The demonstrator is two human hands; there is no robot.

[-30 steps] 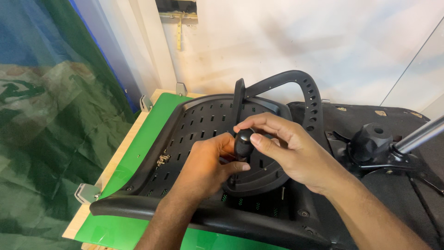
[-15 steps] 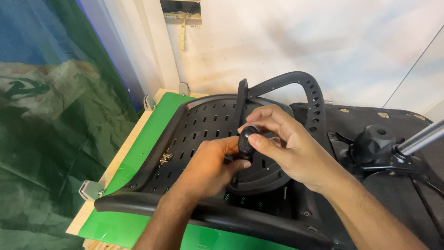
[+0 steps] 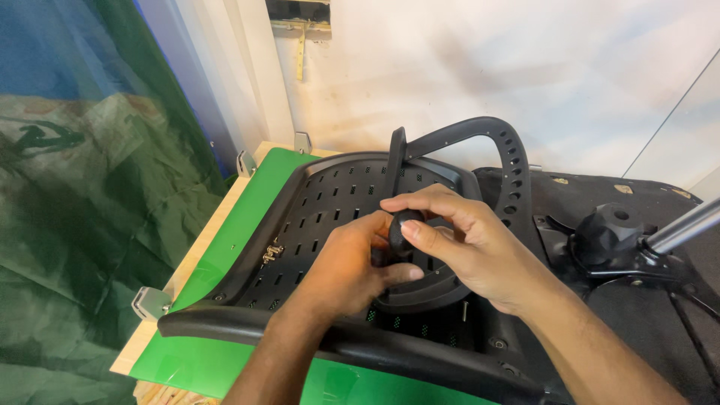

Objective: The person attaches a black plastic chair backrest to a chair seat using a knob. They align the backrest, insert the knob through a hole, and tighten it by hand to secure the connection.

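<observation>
At frame centre, a small black knob [image 3: 403, 227] is pinched by the right hand [image 3: 480, 251] for turning, while the left hand [image 3: 346, 262] is closed beneath it, steadying. Both rest on a perforated black chair back [image 3: 322, 202], laid flat on a green board [image 3: 247, 210].

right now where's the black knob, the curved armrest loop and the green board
black knob [image 3: 405, 227], head view, its rounded side between the fingers
curved armrest loop [image 3: 504, 146], head view, its top bend
green board [image 3: 251, 206], head view, bare left strip

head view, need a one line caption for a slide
Both hands, left hand and right hand, pinch a small black knob over a perforated black chair back on a green board.
</observation>
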